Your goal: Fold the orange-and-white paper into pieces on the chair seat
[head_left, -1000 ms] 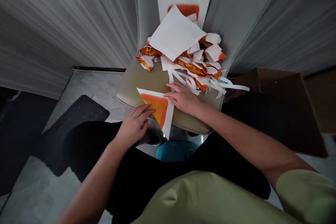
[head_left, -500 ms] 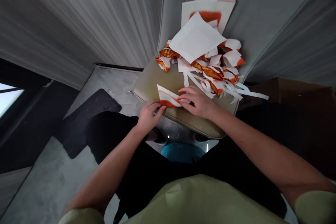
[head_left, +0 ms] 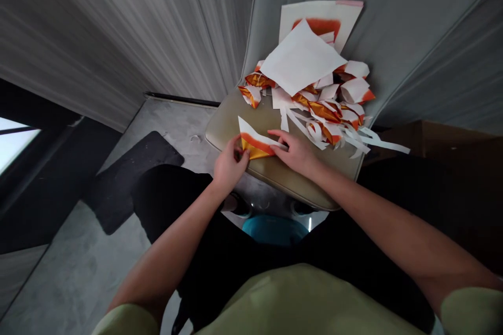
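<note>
A folded piece of paper, white with an orange band and a gold lower part, lies over the front of the chair seat. My left hand pinches its left end between thumb and fingers. At its right end, my right hand grips the paper, with the index finger stretched out above it. Beyond my hands is a pile of folded white, orange and gold paper pieces. A blank white square sheet rests on top of the pile.
Behind the pile, a larger white sheet with an orange patch leans toward the chair back. White paper strips hang past the seat's right side. A cardboard box stands at right, a dark mat lies on the floor at left.
The paper's lower part now shows gold where white and orange showed before. My left hand has shifted slightly, its fingers now curled at the paper's left end. The whole view has moved a little.
</note>
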Action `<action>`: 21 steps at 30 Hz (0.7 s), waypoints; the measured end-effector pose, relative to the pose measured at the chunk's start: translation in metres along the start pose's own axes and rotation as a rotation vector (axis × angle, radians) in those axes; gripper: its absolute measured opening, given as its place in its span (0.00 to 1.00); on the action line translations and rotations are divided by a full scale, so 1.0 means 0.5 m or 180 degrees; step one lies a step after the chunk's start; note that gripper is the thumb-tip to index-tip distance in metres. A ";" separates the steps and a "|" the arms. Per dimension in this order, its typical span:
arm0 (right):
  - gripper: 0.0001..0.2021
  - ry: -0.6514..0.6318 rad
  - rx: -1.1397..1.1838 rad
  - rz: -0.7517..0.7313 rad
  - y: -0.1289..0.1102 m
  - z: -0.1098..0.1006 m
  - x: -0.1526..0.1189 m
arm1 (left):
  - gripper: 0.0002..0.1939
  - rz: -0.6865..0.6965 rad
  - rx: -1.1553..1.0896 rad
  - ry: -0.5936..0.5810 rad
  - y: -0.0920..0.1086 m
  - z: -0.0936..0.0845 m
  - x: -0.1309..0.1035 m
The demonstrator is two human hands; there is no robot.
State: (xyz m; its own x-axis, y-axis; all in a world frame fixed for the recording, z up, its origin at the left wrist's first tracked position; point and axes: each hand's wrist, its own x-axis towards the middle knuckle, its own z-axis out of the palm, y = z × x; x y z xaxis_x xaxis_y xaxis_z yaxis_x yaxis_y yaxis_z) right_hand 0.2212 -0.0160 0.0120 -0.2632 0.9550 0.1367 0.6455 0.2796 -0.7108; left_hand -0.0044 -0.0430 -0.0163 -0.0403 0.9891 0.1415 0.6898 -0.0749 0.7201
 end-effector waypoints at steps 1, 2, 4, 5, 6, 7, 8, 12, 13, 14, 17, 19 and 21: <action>0.21 -0.0016 -0.0062 -0.0125 0.003 0.003 0.000 | 0.27 0.0091 0.0059 0.0047 0.000 -0.001 -0.002; 0.20 -0.0045 -0.0107 -0.0269 0.005 0.004 0.000 | 0.28 0.0219 0.0131 0.0109 0.000 -0.001 -0.003; 0.16 -0.0133 -0.0160 -0.0517 0.011 0.006 0.000 | 0.26 0.0550 0.0319 0.0219 -0.001 -0.003 -0.004; 0.14 -0.0171 -0.0186 -0.0598 0.013 0.007 0.000 | 0.24 0.0709 0.0426 0.0243 -0.002 -0.004 -0.004; 0.13 -0.0191 -0.0223 -0.0651 0.014 0.007 0.000 | 0.20 0.0839 0.0528 0.0243 -0.002 -0.005 -0.004; 0.12 -0.0205 -0.0272 -0.0687 0.015 0.007 -0.001 | 0.17 0.0929 0.0611 0.0224 -0.002 -0.006 -0.004; 0.11 -0.0199 -0.0322 -0.0709 0.016 0.007 -0.001 | 0.15 0.0969 0.0663 0.0202 -0.001 -0.007 -0.004; 0.09 -0.0133 -0.0414 -0.0723 0.015 0.009 -0.003 | 0.14 0.0973 0.0646 0.0161 0.001 -0.009 -0.005; 0.09 -0.0108 -0.0425 -0.0713 0.015 0.010 -0.003 | 0.14 0.0992 0.0629 0.0156 0.002 -0.009 -0.006; 0.09 -0.0077 -0.0439 -0.0706 0.015 0.011 -0.004 | 0.14 0.1012 0.0616 0.0151 0.001 -0.009 -0.006; 0.11 -0.0016 -0.0498 -0.0719 0.014 0.013 -0.004 | 0.14 0.1031 0.0616 0.0131 0.000 -0.010 -0.006; 0.12 -0.0012 -0.0535 -0.0728 0.014 0.014 -0.005 | 0.14 0.1034 0.0628 0.0120 -0.001 -0.010 -0.007; 0.10 -0.0006 -0.0528 -0.0722 0.014 0.014 -0.006 | 0.13 0.1062 0.0646 0.0128 -0.001 -0.011 -0.009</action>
State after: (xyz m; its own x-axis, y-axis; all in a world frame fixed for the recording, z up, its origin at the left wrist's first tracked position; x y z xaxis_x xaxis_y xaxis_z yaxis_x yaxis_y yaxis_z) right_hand 0.2213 -0.0177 0.0019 -0.4155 0.8660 0.2780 0.6785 0.4987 -0.5394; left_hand -0.0084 -0.0479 -0.0136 0.1846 0.9086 0.3745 0.7986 -0.3608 0.4817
